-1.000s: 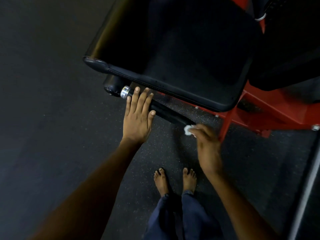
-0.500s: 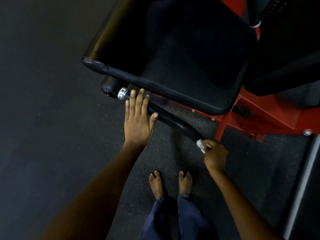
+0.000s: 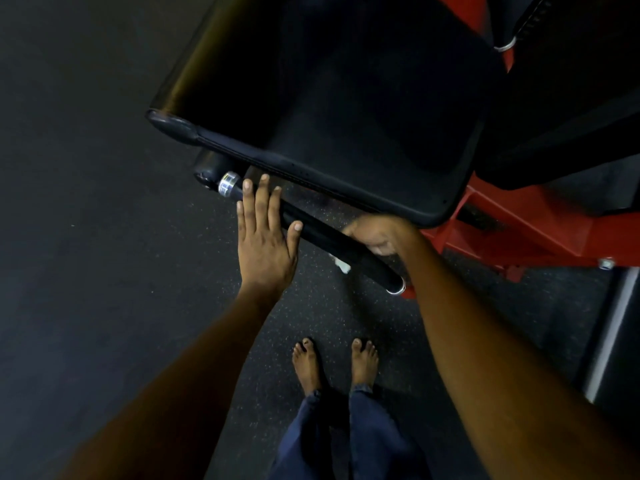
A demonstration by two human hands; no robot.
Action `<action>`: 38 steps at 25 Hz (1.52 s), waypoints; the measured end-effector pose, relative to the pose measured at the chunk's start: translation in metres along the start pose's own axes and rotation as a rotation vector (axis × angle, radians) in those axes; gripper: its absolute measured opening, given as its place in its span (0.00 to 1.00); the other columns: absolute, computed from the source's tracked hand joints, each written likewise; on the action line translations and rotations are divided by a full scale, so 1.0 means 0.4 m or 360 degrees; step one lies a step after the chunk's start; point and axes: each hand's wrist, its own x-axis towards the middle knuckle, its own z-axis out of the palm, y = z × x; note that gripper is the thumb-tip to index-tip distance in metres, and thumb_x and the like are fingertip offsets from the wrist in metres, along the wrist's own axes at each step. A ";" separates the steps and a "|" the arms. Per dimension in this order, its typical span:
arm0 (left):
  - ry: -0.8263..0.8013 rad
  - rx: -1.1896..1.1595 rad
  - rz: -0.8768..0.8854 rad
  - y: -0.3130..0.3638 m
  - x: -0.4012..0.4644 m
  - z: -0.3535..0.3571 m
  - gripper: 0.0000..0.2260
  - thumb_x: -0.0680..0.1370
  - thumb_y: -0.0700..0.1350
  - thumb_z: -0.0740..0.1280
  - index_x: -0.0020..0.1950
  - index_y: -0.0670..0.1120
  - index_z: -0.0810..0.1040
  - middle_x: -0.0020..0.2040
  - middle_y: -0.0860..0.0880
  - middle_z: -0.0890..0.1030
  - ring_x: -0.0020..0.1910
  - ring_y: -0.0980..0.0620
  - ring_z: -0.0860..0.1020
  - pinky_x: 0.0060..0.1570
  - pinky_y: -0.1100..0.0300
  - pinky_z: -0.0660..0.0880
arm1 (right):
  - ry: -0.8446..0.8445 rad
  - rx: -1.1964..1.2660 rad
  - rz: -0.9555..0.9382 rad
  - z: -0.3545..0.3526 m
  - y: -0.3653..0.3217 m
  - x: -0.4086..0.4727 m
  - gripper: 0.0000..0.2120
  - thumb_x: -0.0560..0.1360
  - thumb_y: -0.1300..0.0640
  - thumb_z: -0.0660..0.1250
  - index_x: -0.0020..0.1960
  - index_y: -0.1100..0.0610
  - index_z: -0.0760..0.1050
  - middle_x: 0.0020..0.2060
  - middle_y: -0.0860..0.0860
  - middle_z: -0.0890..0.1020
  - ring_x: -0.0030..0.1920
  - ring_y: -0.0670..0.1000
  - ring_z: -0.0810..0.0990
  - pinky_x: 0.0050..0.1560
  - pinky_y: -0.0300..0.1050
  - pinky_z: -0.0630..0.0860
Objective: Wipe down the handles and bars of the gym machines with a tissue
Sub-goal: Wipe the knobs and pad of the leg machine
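Our left hand [image 3: 265,237] lies flat and open on the black bar [image 3: 322,235], fingers spread and holding nothing, close to the silver collar [image 3: 228,183] at the bar's left end. Further right, our right hand [image 3: 375,233] curls over the top of the same bar just below the edge of the black seat pad [image 3: 363,109]; it is blurred, so we cannot tell how tightly it is closed. A scrap of white tissue [image 3: 343,266] shows beneath the bar there, and we judge it is pinched in that hand, wrapped around the underside. The bar looks rigid and smooth, fixed to the red frame [image 3: 519,237], so it should take firm pressure. The tissue is thin and soft and would tear or ball up easily; we think it best kept bunched under the fingers, sliding along the bar.
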 end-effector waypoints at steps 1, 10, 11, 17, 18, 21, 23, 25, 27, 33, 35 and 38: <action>-0.0011 0.0015 0.0004 -0.002 -0.001 -0.002 0.29 0.83 0.57 0.46 0.76 0.38 0.58 0.79 0.42 0.53 0.78 0.46 0.42 0.75 0.56 0.37 | -0.0110 0.0060 0.0091 -0.006 0.037 0.005 0.15 0.79 0.67 0.54 0.61 0.61 0.75 0.56 0.58 0.79 0.53 0.55 0.79 0.56 0.47 0.76; 0.0007 -0.0030 0.0030 -0.008 -0.005 0.005 0.27 0.83 0.55 0.49 0.76 0.38 0.58 0.78 0.41 0.53 0.77 0.47 0.41 0.76 0.55 0.38 | 0.0232 -0.0504 -0.0102 0.003 0.103 -0.009 0.13 0.77 0.67 0.59 0.56 0.59 0.78 0.51 0.54 0.80 0.52 0.53 0.77 0.56 0.49 0.72; 0.0010 -0.0034 0.0036 -0.009 -0.005 0.007 0.27 0.83 0.55 0.48 0.76 0.38 0.58 0.78 0.41 0.53 0.77 0.45 0.43 0.76 0.54 0.39 | 0.0335 -0.0350 -0.0194 0.013 0.112 -0.019 0.14 0.78 0.67 0.58 0.59 0.58 0.77 0.54 0.53 0.79 0.55 0.53 0.76 0.58 0.48 0.71; 0.0011 -0.0033 0.0027 -0.007 -0.005 0.008 0.28 0.83 0.56 0.45 0.76 0.38 0.58 0.78 0.41 0.54 0.78 0.44 0.44 0.76 0.53 0.40 | 0.0613 -0.0685 0.0146 0.053 0.216 -0.026 0.15 0.79 0.67 0.57 0.63 0.62 0.73 0.62 0.60 0.76 0.61 0.57 0.76 0.60 0.47 0.74; 0.0013 -0.0036 0.0022 -0.006 -0.006 0.009 0.28 0.83 0.56 0.45 0.76 0.38 0.58 0.78 0.41 0.54 0.77 0.44 0.45 0.76 0.52 0.40 | 0.0799 -0.0653 0.0078 0.063 0.187 -0.031 0.14 0.79 0.67 0.58 0.63 0.63 0.73 0.61 0.59 0.77 0.59 0.56 0.77 0.56 0.44 0.75; 0.0021 -0.0060 0.0003 -0.004 -0.007 0.012 0.28 0.83 0.56 0.46 0.76 0.38 0.58 0.78 0.41 0.53 0.78 0.44 0.44 0.76 0.52 0.41 | 0.1389 -0.0082 -0.0290 0.159 0.137 -0.083 0.13 0.78 0.67 0.58 0.61 0.61 0.75 0.56 0.53 0.77 0.53 0.48 0.78 0.42 0.33 0.74; 0.0023 -0.0070 -0.0005 -0.003 -0.008 0.012 0.28 0.83 0.56 0.46 0.76 0.38 0.58 0.79 0.41 0.53 0.78 0.46 0.43 0.76 0.52 0.41 | 0.1661 0.0465 -0.0294 0.240 0.178 -0.116 0.12 0.78 0.66 0.60 0.59 0.61 0.76 0.56 0.53 0.77 0.52 0.45 0.77 0.42 0.30 0.73; 0.0020 -0.0076 -0.0018 -0.002 -0.010 0.010 0.28 0.83 0.56 0.47 0.76 0.39 0.58 0.79 0.42 0.53 0.77 0.48 0.41 0.76 0.53 0.41 | 0.1852 0.1001 -0.0043 0.269 0.219 -0.108 0.12 0.78 0.67 0.59 0.58 0.62 0.77 0.55 0.56 0.78 0.52 0.48 0.78 0.38 0.24 0.72; 0.0016 -0.0101 -0.0023 -0.001 -0.008 0.011 0.27 0.83 0.55 0.48 0.76 0.38 0.58 0.79 0.42 0.53 0.78 0.46 0.42 0.76 0.53 0.41 | 0.1906 0.1204 0.0032 0.266 0.196 -0.092 0.12 0.79 0.67 0.56 0.56 0.63 0.77 0.50 0.54 0.79 0.50 0.48 0.78 0.38 0.24 0.73; 0.0013 -0.0092 -0.0021 -0.001 -0.007 0.013 0.27 0.83 0.54 0.49 0.76 0.38 0.58 0.78 0.41 0.54 0.77 0.43 0.44 0.76 0.51 0.42 | 0.1813 0.0809 -0.0292 0.287 0.189 -0.104 0.12 0.77 0.66 0.62 0.59 0.61 0.76 0.54 0.52 0.74 0.51 0.45 0.76 0.48 0.25 0.71; -0.0012 -0.0122 -0.0008 -0.004 -0.006 0.005 0.27 0.83 0.55 0.49 0.76 0.39 0.58 0.79 0.42 0.53 0.78 0.45 0.43 0.76 0.55 0.39 | 0.1797 0.1200 0.0099 0.267 0.216 -0.090 0.12 0.78 0.67 0.60 0.59 0.63 0.75 0.56 0.57 0.78 0.55 0.52 0.78 0.42 0.24 0.70; 0.0006 -0.0184 0.0041 -0.027 -0.011 -0.007 0.24 0.83 0.53 0.47 0.76 0.42 0.59 0.79 0.45 0.55 0.78 0.51 0.43 0.76 0.56 0.39 | 0.1811 0.0843 -0.0343 0.275 0.112 -0.126 0.12 0.77 0.67 0.61 0.58 0.61 0.77 0.54 0.55 0.77 0.49 0.40 0.76 0.45 0.26 0.71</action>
